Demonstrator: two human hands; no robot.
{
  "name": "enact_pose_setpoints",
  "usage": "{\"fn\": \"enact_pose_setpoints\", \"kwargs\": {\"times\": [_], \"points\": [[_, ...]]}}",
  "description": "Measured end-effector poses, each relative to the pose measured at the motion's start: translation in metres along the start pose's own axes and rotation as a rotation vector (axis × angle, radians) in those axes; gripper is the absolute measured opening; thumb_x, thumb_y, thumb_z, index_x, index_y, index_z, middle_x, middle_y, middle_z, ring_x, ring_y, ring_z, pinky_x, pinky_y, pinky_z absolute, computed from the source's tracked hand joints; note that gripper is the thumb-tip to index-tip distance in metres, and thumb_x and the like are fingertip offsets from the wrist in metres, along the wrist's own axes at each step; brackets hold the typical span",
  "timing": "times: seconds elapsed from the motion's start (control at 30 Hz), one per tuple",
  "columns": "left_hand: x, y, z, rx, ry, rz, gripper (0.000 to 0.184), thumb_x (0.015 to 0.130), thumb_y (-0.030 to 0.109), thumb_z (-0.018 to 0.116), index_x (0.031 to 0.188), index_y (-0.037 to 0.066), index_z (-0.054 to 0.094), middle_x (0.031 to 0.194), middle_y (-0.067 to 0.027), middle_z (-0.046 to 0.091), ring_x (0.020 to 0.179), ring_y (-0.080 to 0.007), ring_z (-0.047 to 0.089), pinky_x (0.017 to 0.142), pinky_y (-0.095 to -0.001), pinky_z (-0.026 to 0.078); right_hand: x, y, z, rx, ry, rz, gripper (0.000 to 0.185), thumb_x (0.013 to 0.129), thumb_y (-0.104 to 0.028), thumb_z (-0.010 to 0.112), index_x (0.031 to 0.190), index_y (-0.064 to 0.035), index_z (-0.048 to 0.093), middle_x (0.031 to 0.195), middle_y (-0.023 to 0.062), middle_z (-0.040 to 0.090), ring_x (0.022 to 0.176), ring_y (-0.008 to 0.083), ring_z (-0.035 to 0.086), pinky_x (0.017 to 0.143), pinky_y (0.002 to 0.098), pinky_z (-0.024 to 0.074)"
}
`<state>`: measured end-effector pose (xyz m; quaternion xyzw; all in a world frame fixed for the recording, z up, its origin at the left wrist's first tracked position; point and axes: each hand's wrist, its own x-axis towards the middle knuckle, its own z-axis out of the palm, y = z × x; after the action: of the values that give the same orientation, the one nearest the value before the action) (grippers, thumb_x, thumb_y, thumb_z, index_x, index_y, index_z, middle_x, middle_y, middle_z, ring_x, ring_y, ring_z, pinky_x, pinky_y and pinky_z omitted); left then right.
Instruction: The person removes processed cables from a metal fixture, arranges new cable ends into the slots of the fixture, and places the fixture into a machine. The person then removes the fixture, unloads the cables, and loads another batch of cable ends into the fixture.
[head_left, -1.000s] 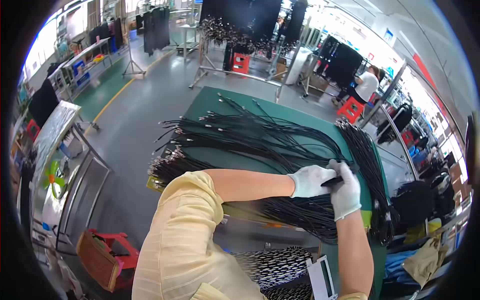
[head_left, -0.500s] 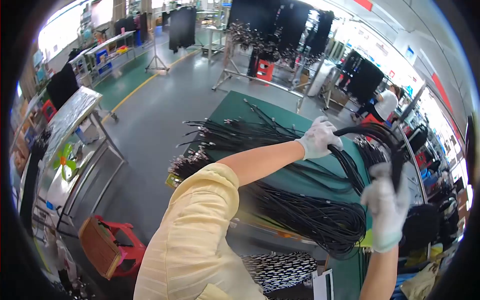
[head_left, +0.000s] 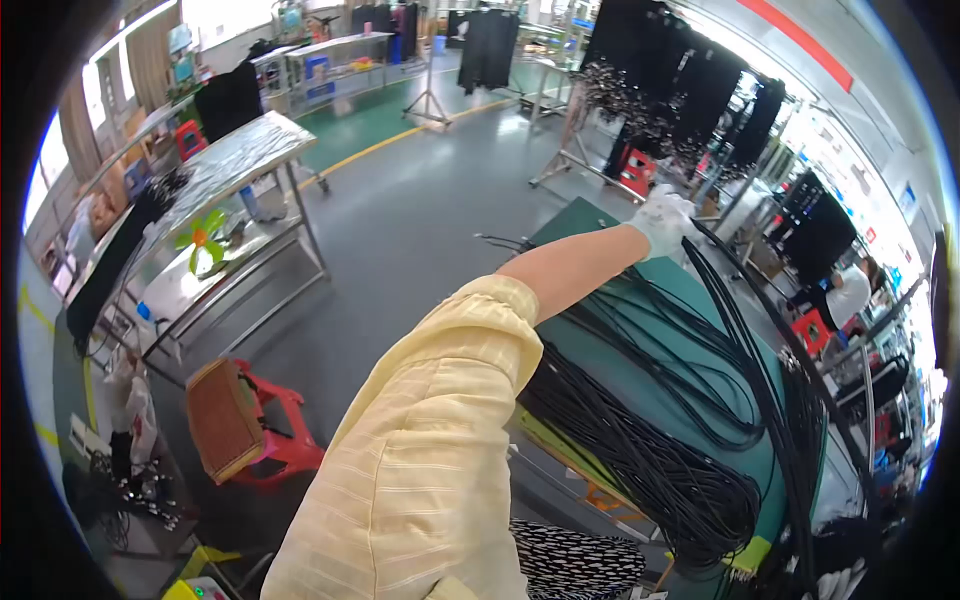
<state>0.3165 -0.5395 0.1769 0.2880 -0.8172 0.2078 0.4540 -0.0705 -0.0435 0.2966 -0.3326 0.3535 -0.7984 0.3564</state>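
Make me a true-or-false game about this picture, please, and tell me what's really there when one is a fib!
1. The left hand wears a white glove. True.
2. The left hand's grip is empty. False: it holds black cords.
3. The tabletop is bright red. False: it is green.
4. The pale yellow sleeve is bunched up, leaving the forearm bare. True.
5. A red plastic stool is on the picture's left side of the sleeve. True.
6. All the black cords are hanging in the air. False: a big bundle lies on the table.
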Motion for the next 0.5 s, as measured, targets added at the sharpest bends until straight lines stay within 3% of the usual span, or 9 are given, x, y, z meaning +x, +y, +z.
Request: {"fn": "enact_pose_setpoints", "kwargs": {"times": [0.07,0.13,0.17,0.27,0.3,0.37,0.43,0.5], "points": [[0.003,-0.003,-0.011,-0.001,-0.111,0.039,0.033,0.073,0.009,0.063,0.09,0.032,0.078,0.088,-0.0015,0.064,0.094,-0.0237,0.061,0.093,-0.0397,0.039,-0.002,-0.005,-0.026,0.017,-0.055,0.083,0.031,0.106,-0.029,0.041,0.104,-0.0023,0.056,0.057,-0.0059,0.03,0.05,0.0077,0.028,0.054,0.0241,0.0289],[0.003,-0.006,-0.022,0.094,-0.2,0.055,0.035,0.076,0.009,0.06,0.093,0.033,0.078,0.086,-0.0029,0.063,0.094,-0.0243,0.061,0.092,-0.0405,0.04,-0.014,0.009,-0.009,-0.134,0.147,0.112,0.03,0.105,-0.029,0.041,0.105,-0.0036,0.056,0.059,-0.0056,0.031,0.051,0.0077,0.029,0.054,0.0239,0.0297],[0.002,-0.01,-0.025,0.123,-0.231,0.039,0.036,0.078,0.008,0.059,0.096,0.033,0.077,0.083,-0.0047,0.062,0.092,-0.0252,0.062,0.09,-0.0407,0.042,-0.014,0.009,-0.025,-0.161,0.076,0.198,0.028,0.105,-0.029,0.042,0.105,-0.0055,0.057,0.059,-0.0051,0.03,0.051,0.008,0.028,0.054,0.0237,0.0299],[-0.001,-0.026,-0.043,0.157,-0.197,0.081,0.034,0.078,0.01,0.059,0.096,0.032,0.077,0.082,-0.0059,0.062,0.089,-0.0268,0.063,0.085,-0.0416,0.045,-0.024,0.024,-0.008,-0.079,0.166,0.218,0.027,0.105,-0.029,0.041,0.105,-0.007,0.056,0.059,-0.0048,0.031,0.051,0.008,0.028,0.053,0.0242,0.03],[-0.005,-0.034,-0.043,0.154,-0.132,0.111,0.03,0.078,0.012,0.059,0.094,0.03,0.077,0.082,-0.0067,0.062,0.086,-0.0281,0.063,0.077,-0.0426,0.048,-0.026,0.026,-0.014,-0.028,0.12,0.25,0.027,0.105,-0.03,0.042,0.105,-0.0071,0.056,0.058,-0.0045,0.031,0.051,0.0078,0.029,0.053,0.0245,0.0297],[-0.015,-0.044,-0.058,0.16,-0.135,0.107,0.028,0.077,0.011,0.058,0.091,0.026,0.077,0.082,-0.0066,0.062,0.085,-0.0285,0.063,0.072,-0.0429,0.049,-0.04,0.025,-0.007,-0.06,0.108,0.269,0.027,0.106,-0.03,0.041,0.105,-0.0069,0.055,0.058,-0.0045,0.031,0.051,0.0077,0.029,0.053,0.0244,0.0295],[-0.023,-0.047,-0.078,0.159,-0.129,0.087,0.028,0.072,0.009,0.061,0.09,0.023,0.077,0.083,-0.0083,0.063,0.084,-0.0293,0.064,0.074,-0.0418,0.051,-0.057,0.027,0.007,-0.026,-0.002,0.294,0.027,0.105,-0.03,0.042,0.107,-0.006,0.054,0.057,-0.0056,0.03,0.051,0.0075,0.028,0.054,0.0238,0.0294],[-0.017,-0.039,-0.098,0.214,-0.145,0.074,0.026,0.068,0.009,0.064,0.089,0.019,0.076,0.091,-0.0109,0.066,0.087,-0.0305,0.065,0.078,-0.0416,0.052,-0.08,0.027,0.022,-0.214,0.23,0.228,0.027,0.104,-0.031,0.044,0.109,-0.0056,0.053,0.057,-0.0051,0.029,0.052,0.0086,0.03,0.054,0.0245,0.0295]]}}
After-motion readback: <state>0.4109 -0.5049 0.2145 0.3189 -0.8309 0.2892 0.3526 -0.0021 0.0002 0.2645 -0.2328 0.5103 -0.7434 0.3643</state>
